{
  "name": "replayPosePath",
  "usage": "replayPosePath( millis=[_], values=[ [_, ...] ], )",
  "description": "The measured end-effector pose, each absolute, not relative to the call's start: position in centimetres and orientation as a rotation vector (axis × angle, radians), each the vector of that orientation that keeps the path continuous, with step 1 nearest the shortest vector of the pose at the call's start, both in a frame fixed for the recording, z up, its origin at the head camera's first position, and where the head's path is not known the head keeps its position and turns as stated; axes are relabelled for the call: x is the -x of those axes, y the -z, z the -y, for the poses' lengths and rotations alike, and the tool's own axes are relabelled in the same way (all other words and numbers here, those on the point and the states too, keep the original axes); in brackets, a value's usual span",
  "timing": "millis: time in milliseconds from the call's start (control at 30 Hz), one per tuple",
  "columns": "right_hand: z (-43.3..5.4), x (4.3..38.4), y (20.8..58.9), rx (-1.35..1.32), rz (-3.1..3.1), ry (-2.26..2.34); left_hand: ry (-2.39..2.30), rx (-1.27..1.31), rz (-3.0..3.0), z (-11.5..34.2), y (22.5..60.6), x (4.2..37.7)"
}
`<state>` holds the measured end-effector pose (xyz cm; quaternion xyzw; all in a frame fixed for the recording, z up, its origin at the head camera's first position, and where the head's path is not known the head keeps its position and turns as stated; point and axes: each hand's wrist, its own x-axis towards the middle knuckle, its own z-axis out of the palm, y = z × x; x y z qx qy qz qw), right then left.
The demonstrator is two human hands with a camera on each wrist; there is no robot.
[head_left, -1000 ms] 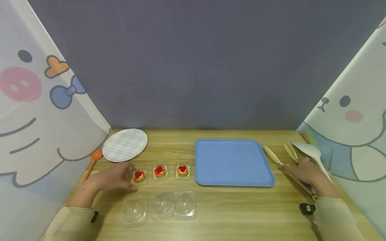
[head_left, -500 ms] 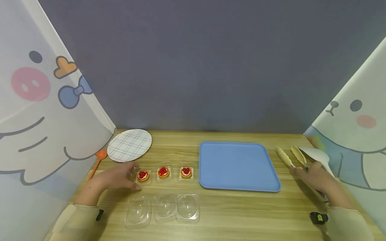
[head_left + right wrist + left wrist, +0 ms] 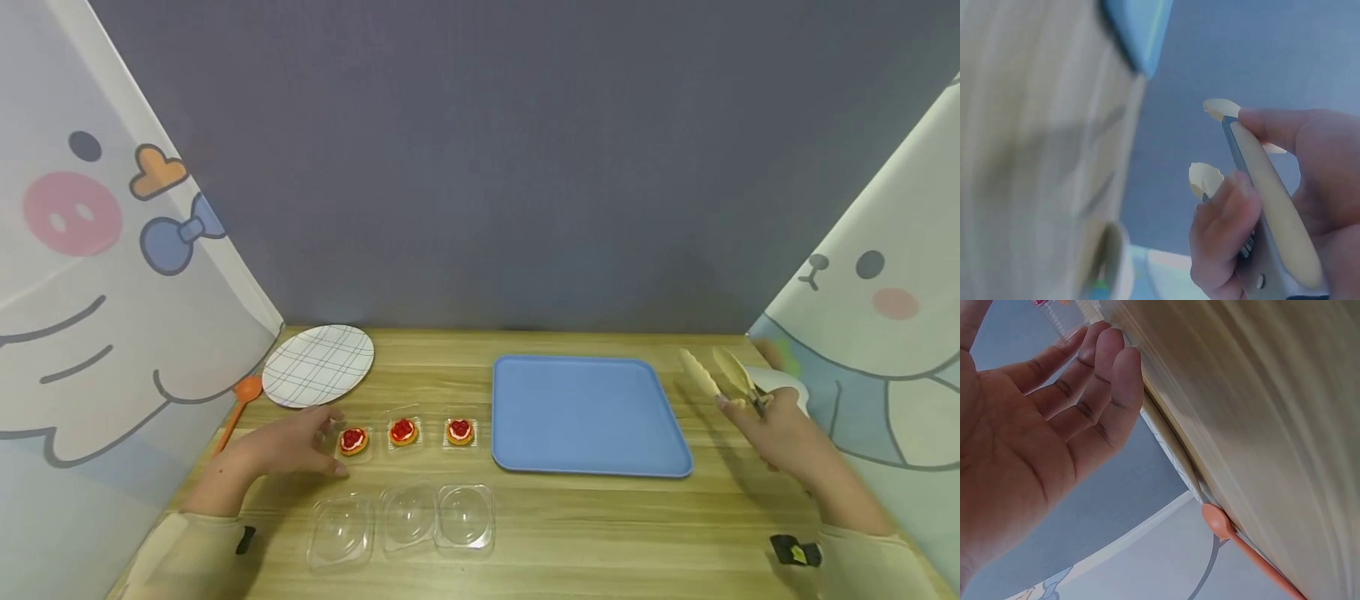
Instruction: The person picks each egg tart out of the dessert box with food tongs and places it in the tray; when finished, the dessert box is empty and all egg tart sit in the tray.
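My right hand point(image 3: 787, 437) grips a pair of tongs point(image 3: 1279, 206) by its handles, thumb on one side and fingers on the other. The cream scalloped tips point away and stand apart; the right wrist view shows them raised over the table. On the left, my left hand point(image 3: 296, 446) lies with relaxed, slightly bent fingers beside the leftmost red-topped tart point(image 3: 352, 441), fingertips right at its clear base. Two more tarts, a middle one point(image 3: 403, 431) and a right one point(image 3: 460, 431), sit on clear bases in the same row.
Clear domed lids point(image 3: 341, 533) lie in front of the tarts. A blue tray point(image 3: 588, 417) is right of centre. At back left are a checked plate point(image 3: 318, 367) and an orange spoon point(image 3: 246, 390). A white ladle-like utensil point(image 3: 795, 385) lies partly hidden behind my right hand.
My right hand has closed round the tongs and lifted them from the table beside the white utensil. The left hand stays beside the leftmost tart. The head view has shifted slightly.
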<state>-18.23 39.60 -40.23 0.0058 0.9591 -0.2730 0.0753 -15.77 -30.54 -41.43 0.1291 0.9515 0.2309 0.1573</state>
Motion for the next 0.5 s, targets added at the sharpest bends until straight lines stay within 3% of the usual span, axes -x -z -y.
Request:
replayPosePath(
  millis=[500],
  values=[
    [-32.0, 18.0, 35.9, 0.168, -3.027, 0.754, -0.660, -0.383, -2.728, 30.7, 41.6, 15.8]
  ],
)
